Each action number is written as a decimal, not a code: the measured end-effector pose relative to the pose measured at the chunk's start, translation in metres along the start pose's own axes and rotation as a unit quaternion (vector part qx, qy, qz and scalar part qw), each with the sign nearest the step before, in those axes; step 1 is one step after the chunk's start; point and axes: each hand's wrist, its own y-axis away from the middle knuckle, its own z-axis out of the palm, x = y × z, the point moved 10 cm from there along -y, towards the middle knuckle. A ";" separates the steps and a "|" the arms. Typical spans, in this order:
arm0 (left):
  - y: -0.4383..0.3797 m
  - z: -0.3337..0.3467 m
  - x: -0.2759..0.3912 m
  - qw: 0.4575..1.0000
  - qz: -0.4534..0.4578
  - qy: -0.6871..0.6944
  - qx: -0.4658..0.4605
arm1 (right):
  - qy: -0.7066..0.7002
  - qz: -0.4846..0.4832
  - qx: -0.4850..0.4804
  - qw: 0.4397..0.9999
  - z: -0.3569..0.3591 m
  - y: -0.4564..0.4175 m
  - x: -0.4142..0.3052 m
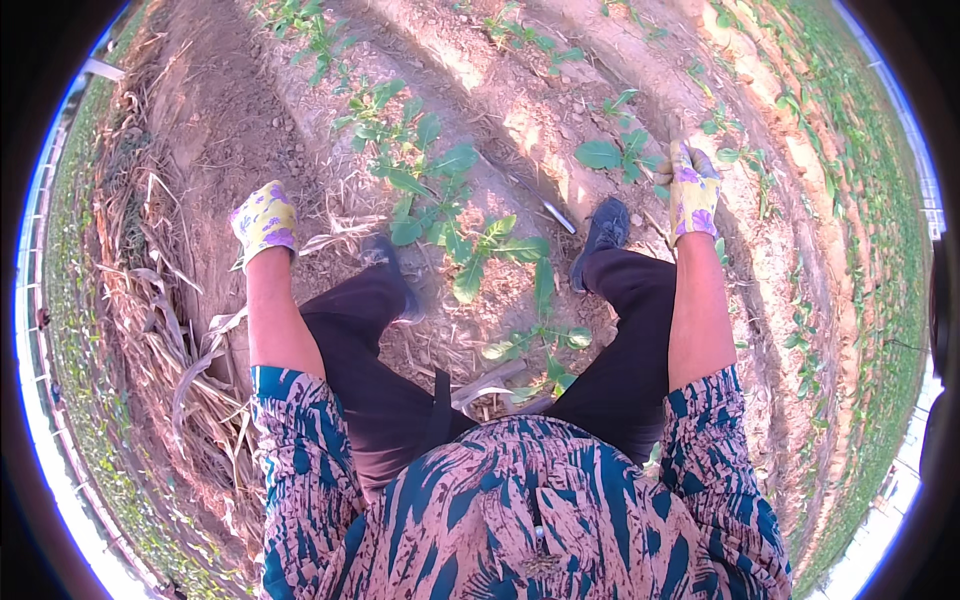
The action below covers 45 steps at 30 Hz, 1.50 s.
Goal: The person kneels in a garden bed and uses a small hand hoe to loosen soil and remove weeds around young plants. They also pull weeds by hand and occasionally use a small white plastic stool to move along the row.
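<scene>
I stand astride a row of leafy green seedlings (pixel 442 195) growing in dry soil. My left hand (pixel 265 219), in a yellow glove with purple flowers, hangs over bare earth on the left with its fingers curled; whether something is inside it cannot be seen. On the right, my right hand (pixel 690 187) wears a matching glove, with its soiled fingers bent downward beside a small broad-leaved plant (pixel 619 154); its grip is unclear. Between the plants and my shoe lies a thin tool with a metallic shaft (pixel 555 214), touched by neither hand.
Dry stalks and husks (pixel 176 352) are heaped along the left. My two dark shoes (pixel 606 225) stand on either side of the seedlings. Further planted rows (pixel 810 150) run along the right, with furrows between them. Dry stalk pieces (pixel 491 382) lie between my legs.
</scene>
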 end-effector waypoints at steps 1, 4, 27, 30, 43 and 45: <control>0.005 -0.009 0.005 0.999 0.012 0.018 0.026 | -0.003 0.000 0.012 1.000 -0.007 0.007 0.000; 0.012 -0.025 0.022 0.994 0.037 0.056 0.081 | 0.064 -0.007 0.000 0.998 -0.029 0.033 0.002; 0.018 -0.020 0.071 0.978 0.181 0.084 0.064 | 0.641 -0.050 -0.100 0.760 -0.048 0.116 -0.031; 0.026 -0.029 0.069 0.981 0.184 0.049 0.047 | 0.610 -0.056 -0.186 0.769 -0.002 0.095 -0.009; 0.040 -0.007 0.135 0.960 0.272 -0.020 0.061 | 0.571 0.166 -0.348 0.725 0.136 0.029 0.248; 0.046 -0.009 0.137 0.951 0.289 -0.026 0.109 | 0.539 0.153 -0.340 0.755 0.150 0.026 0.269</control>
